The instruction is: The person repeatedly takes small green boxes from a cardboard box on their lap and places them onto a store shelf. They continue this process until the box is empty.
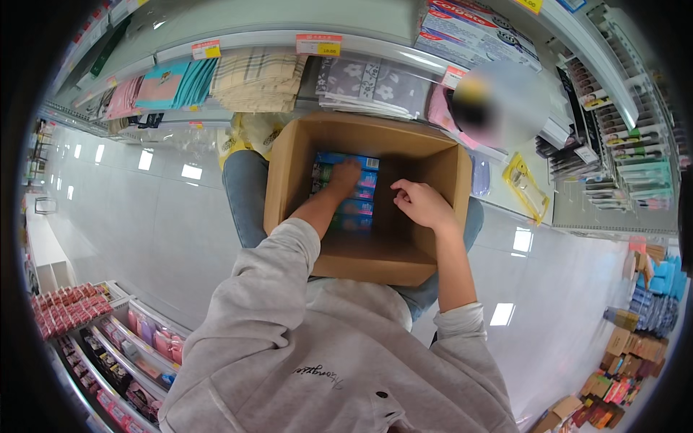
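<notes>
A brown cardboard box (390, 268) stands with its flaps up between my knees. Down its left side a row of small blue cartons (355, 207) is packed. My left hand (345, 175) reaches inside, its fingers curled down onto a blue carton (367, 162) near the far end of the row; the fingertips are partly hidden. Over the box's right half hovers my right hand (422, 205), thumb and forefinger loosely bent and apart, with nothing between them.
Folded towels (258, 79) line the low shelf beyond the box, with toothpaste cartons (476, 32) above. A yellow-edged package (525, 186) lies right of the box. Hanging toothbrushes (626, 144) are at the right. A product shelf (133, 353) is behind me at left; cardboard boxes (628, 346) stand at lower right.
</notes>
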### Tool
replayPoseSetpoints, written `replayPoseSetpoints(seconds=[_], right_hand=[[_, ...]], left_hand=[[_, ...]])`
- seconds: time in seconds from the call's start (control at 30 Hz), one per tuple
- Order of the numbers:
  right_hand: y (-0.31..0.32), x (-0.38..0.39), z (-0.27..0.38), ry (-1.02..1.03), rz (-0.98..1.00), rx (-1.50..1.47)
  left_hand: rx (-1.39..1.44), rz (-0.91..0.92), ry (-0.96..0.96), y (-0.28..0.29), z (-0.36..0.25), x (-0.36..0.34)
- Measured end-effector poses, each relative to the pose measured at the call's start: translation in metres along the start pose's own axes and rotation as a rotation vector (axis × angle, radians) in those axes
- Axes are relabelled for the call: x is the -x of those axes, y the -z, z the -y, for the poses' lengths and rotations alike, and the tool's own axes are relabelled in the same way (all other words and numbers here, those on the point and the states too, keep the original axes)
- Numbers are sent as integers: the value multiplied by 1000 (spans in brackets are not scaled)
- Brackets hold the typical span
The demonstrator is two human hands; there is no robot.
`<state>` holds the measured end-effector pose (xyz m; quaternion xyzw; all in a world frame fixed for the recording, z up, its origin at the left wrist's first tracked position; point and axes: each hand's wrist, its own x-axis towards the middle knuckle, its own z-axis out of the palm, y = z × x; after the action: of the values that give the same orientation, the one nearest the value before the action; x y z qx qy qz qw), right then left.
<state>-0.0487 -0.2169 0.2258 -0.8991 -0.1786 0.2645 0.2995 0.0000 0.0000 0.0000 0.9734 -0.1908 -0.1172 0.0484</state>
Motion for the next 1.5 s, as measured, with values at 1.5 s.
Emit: replayPoseSetpoints(seconds=[1.5], right_hand=[[382,20,174,617,-1322,751]], left_hand=[[-66,-1232,-222,537,-76,-27]])
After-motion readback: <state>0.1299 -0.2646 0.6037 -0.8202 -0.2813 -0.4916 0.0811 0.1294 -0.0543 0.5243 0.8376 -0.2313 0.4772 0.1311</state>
